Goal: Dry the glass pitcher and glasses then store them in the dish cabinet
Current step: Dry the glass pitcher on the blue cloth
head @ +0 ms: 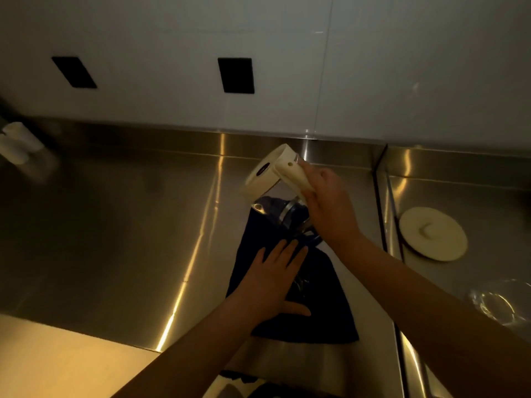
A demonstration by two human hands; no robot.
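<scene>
No legible text, numbers or brand names anywhere in view. One candidate only: a small dark oval mark on the cream collar of the glass pitcher (268, 179), centre of the frame; it is too blurred and too small to read. The two black rectangles (236, 75) on the white wall, upper left and upper centre, carry no visible lettering.

You see a brushed stainless-steel counter (120, 225) with a soft glossy sheen, a matt dark blue cloth (304, 311), a pitcher (275, 191) of clear shiny glass with a smooth cream plastic collar and handle, a matt cream plastic lid (432, 237), smooth pale wall panels (172, 38)
</scene>
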